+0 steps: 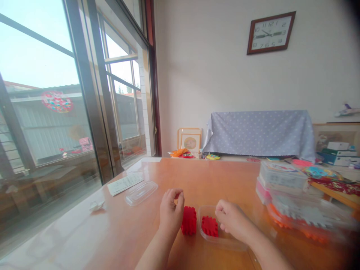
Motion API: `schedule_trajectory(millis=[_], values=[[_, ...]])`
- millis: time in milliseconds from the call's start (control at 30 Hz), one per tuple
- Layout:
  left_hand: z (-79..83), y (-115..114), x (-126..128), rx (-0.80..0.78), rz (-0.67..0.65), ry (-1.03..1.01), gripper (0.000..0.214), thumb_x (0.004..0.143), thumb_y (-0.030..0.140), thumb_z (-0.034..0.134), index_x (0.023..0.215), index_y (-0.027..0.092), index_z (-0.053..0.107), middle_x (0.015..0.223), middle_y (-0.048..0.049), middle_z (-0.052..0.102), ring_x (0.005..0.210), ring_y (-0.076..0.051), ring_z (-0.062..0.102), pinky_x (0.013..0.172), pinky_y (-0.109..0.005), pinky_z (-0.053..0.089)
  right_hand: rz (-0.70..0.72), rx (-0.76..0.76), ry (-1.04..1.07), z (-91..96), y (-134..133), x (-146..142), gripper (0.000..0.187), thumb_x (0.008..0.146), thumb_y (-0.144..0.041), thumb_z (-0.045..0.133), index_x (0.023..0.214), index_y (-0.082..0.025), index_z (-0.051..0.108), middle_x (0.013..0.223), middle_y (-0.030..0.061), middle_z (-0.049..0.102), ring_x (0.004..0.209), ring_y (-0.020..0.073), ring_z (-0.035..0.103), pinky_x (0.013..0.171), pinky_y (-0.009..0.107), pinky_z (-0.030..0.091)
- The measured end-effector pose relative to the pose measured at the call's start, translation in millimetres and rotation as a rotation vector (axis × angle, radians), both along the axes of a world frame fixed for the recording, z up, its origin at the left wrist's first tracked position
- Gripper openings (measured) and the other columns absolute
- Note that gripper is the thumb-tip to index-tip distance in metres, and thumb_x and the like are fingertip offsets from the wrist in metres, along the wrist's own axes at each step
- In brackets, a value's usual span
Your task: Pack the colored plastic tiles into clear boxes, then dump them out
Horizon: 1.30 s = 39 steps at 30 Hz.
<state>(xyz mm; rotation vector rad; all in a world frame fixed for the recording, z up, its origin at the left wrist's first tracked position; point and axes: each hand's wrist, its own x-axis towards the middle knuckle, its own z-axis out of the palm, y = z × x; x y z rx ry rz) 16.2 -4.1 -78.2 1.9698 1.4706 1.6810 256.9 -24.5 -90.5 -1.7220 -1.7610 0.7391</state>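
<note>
My left hand [172, 210] is raised just left of a block-like stack of red notched pieces [189, 220] standing on the table. Its fingers are curled, the thumb close to the forefinger, and anything between them is hidden. My right hand [228, 218] reaches over a clear plastic box [230, 243], fingers bent into a pinch. Whatever this pinch may hold cannot be made out. At the box's left end lie more red pieces with toothed edges [209, 226].
On the table's left are a clear lid [141, 193], a printed sheet [125, 183] and a small crumpled white scrap [97, 206]. At right, stacked clear boxes [282, 176] stand behind a clear container with grey and orange pieces [309, 215]. A window [84, 93] borders the left side.
</note>
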Motion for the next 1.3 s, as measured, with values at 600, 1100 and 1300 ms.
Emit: schedule_trajectory(millis=[600, 1100, 1300], values=[[-1.8, 3.2, -1.3, -0.121, -0.085, -0.034, 0.022, 0.093, 0.037, 0.055, 0.086, 0.021, 0.068, 0.081, -0.0008, 0.069, 0.078, -0.017, 0.064, 0.068, -0.027, 0.047, 0.059, 0.019, -0.069, 7.8, -8.9, -2.2, 0.015, 0.088, -0.022, 0.049, 0.082, -0.023, 0.062, 0.066, -0.0010, 0.068, 0.058, 0.0118, 0.057, 0.053, 0.021, 0.027], [1.9, -2.9, -7.1, -0.253, -0.184, -0.097, 0.024, 0.091, 0.039, 0.056, 0.091, 0.020, 0.069, 0.080, -0.0009, 0.069, 0.072, -0.017, 0.061, 0.068, -0.027, 0.047, -0.011, 0.107, 0.214, 35.6, -11.4, 19.1, 0.027, 0.092, -0.041, 0.045, 0.078, -0.022, 0.057, 0.066, -0.0023, 0.066, 0.053, 0.0127, 0.060, 0.050, 0.022, 0.038], [19.5, -17.3, -17.9, -0.349, -0.235, 0.096, 0.023, 0.086, 0.027, 0.056, 0.103, 0.020, 0.070, 0.104, -0.0055, 0.072, 0.097, -0.021, 0.066, 0.087, -0.032, 0.050, -0.209, 0.313, 0.105, 38.7, -3.6, 48.2, 0.033, 0.091, -0.046, 0.046, 0.072, -0.023, 0.058, 0.061, -0.0027, 0.064, 0.062, 0.0161, 0.061, 0.057, 0.025, 0.037]])
